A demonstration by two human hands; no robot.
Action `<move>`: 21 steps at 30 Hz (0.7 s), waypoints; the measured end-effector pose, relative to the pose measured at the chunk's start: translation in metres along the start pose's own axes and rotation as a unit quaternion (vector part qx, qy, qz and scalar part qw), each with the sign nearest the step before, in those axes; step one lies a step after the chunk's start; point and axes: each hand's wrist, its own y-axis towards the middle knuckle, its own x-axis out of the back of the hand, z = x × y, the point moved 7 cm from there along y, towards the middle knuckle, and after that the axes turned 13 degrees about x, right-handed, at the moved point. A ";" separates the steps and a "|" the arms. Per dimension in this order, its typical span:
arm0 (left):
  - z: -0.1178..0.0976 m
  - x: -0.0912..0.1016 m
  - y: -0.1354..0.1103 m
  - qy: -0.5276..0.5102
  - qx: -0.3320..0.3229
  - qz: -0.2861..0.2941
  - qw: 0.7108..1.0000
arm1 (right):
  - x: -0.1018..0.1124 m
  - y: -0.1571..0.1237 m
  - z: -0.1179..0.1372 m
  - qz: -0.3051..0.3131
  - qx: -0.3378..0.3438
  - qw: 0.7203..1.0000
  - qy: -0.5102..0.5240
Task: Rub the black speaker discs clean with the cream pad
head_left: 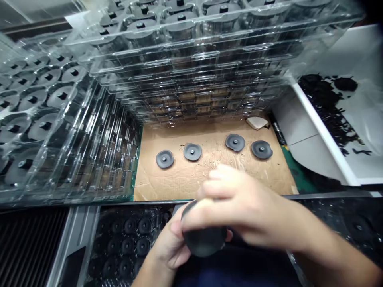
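A dark grey rounded disc [205, 241] is held in front of me, just below the cardboard's near edge, its flat face turned toward me. My left hand [172, 243] grips it from the left, with the thumb at its rim. Over its upper part lies my right hand [230, 203], fingers curled and somewhat blurred, the forefinger reaching across the face to the left rim. Beyond my hands, similar dark pieces with a small central stud rest on the cardboard [158, 185]: a left piece [164, 159], its neighbour [192, 152], and two toward the right [235, 142], [261, 149].
Tall stacks of clear plastic trays [191, 52] filled with such pieces stand at the back and left [44, 95]. On the right, a white bin [326, 135] contains black scraps [326, 107]. A pale wedge-shaped piece [257, 122] and a black pen-like object [277, 129] lie near it. Another filled tray [125, 243] sits low at left.
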 end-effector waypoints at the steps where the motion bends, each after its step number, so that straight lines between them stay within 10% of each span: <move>1: 0.003 -0.003 -0.001 -0.011 0.029 0.032 0.999 | 0.000 -0.007 -0.014 -0.012 -0.024 1.000 0.008; 9: 0.014 -0.012 -0.007 -0.114 0.083 0.151 0.979 | -0.063 -0.104 -0.100 -0.120 -0.275 0.954 -0.007; 21: 0.007 -0.009 -0.016 0.008 -0.052 0.139 0.989 | -0.043 -0.086 -0.020 -0.212 -0.272 0.934 0.088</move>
